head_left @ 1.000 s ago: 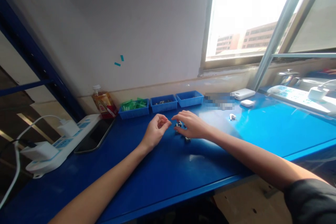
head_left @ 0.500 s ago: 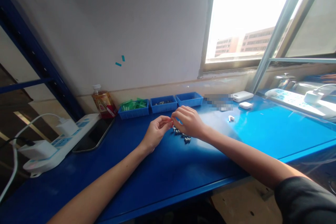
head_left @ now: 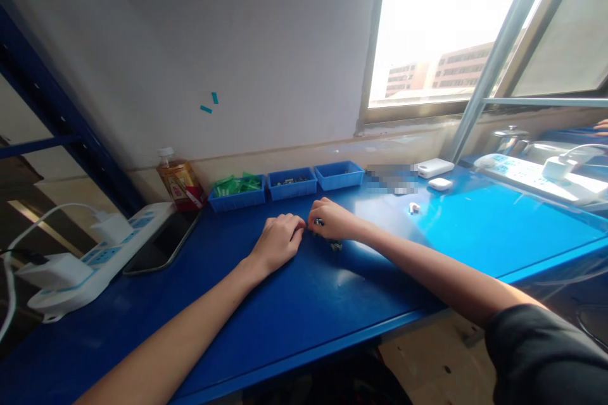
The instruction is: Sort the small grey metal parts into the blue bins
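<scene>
Hands at a blue worktable (head_left: 294, 335), seen from the head. At the rear left, a bottle (head_left: 178, 180) of amber liquid carries a printed label with a red portion, its characters too small to read; the pale-blue panels of the left power strip (head_left: 102, 258) bear similarly illegible marks. The left forearm enters from the lower left, and the left hand (head_left: 279, 240) rests low over the tabletop, palm down, its fingers bent and thumb tucked alongside. The right forearm reaches in from the right, dark sleeve (head_left: 536, 348) at the elbow; the right hand (head_left: 335, 220) arches with thumb and index finger curled towards each other, its fingertips just beside those of the left. Small metal parts (head_left: 335, 246) lie on the table beneath and on the near side of the right hand (one glints through the loop of its fingers). The fingertips are partly hidden, so whether either hand pinches a part cannot be told. Behind the hands stand three blue bins in a row: the left bin (head_left: 237, 202) with green pieces (head_left: 237, 185), the middle bin (head_left: 293, 190) with small metallic items, and the right bin (head_left: 339, 183).
</scene>
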{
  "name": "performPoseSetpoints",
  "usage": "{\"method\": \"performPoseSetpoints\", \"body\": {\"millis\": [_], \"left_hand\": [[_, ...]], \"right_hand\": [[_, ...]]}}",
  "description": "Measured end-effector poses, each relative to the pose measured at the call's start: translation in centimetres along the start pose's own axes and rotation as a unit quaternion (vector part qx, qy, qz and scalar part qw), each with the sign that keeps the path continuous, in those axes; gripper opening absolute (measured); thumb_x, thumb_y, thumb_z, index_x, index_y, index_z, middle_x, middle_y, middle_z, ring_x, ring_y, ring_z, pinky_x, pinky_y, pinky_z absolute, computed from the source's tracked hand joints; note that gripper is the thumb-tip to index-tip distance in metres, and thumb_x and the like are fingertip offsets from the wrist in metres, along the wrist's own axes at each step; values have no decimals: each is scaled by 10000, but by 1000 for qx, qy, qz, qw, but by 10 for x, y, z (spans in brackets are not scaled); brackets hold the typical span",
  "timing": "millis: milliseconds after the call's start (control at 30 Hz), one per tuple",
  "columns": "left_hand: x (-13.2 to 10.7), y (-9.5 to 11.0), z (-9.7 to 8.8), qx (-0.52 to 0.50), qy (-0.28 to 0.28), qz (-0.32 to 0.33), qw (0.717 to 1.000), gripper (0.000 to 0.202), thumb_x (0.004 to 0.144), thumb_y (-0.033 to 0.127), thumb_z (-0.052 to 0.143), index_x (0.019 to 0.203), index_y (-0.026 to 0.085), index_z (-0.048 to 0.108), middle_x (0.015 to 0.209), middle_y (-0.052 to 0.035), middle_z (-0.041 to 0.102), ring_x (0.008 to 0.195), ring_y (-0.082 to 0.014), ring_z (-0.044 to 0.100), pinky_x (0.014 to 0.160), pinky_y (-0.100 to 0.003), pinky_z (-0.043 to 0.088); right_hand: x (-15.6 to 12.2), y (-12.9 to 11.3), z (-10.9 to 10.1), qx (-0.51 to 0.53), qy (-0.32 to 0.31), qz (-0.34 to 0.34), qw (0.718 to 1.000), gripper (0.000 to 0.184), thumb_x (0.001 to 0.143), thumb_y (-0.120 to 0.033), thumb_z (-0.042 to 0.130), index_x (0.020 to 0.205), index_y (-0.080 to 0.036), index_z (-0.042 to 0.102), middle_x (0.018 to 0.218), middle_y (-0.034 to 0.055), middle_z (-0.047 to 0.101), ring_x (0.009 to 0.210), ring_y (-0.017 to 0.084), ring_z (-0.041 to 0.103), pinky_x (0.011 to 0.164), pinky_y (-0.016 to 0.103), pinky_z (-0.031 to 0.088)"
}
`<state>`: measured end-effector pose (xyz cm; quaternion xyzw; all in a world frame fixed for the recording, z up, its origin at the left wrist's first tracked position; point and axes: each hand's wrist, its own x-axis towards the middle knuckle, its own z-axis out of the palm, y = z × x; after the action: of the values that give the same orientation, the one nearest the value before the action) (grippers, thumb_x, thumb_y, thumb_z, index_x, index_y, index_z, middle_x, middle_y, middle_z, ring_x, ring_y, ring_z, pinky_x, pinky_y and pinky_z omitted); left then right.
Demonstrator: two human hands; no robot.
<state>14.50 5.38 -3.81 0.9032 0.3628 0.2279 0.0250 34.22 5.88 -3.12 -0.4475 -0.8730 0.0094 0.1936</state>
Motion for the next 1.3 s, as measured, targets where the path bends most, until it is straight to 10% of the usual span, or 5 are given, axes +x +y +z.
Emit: {"method": "performPoseSetpoints", "body": {"millis": [167,400,600,800,1300], "left_hand": [[0,4,-4,-18,-20,32,999,170,911,262,466,951,204,621,948,-42,671,911,-214,585,805,-347,424],[0,10,-9,-33,-60,82,994,243,895,304,518,1107,257,628,1139,-33,650,1017,-215,571,883,-357,417],[-1,9,-7,-18,-33,45,998,121,869,293,541,871,204,623,907,-28,666,872,-201,582,793,-357,407],[1,3,-2,-89,6,5,996,85,832,269,570,839,199,617,870,-33,671,857,-205,602,757,-333,442],[-2,10,-5,-123,-14,60,990,240,898,257,496,1112,209,594,1017,-56,658,946,-195,596,862,-326,454]], "right_hand": [[4,-6,-5,7,65,-37,997,107,831,-150,587,768,-165,672,791,51,644,779,176,543,745,293,428],[16,6,-92,-47,478,-35,876,194,935,-270,455,963,-201,634,931,76,623,908,204,543,826,374,430],[17,37,-84,-155,171,173,958,220,871,-311,556,996,-166,665,993,115,665,1017,287,527,876,433,370],[-20,-12,-23,-35,26,-22,999,241,861,-365,598,1015,-190,660,938,77,666,930,227,562,785,339,383],[2,-2,-58,-39,379,-48,923,238,941,-244,455,1121,-173,593,1008,100,633,945,209,545,875,356,443]]}}
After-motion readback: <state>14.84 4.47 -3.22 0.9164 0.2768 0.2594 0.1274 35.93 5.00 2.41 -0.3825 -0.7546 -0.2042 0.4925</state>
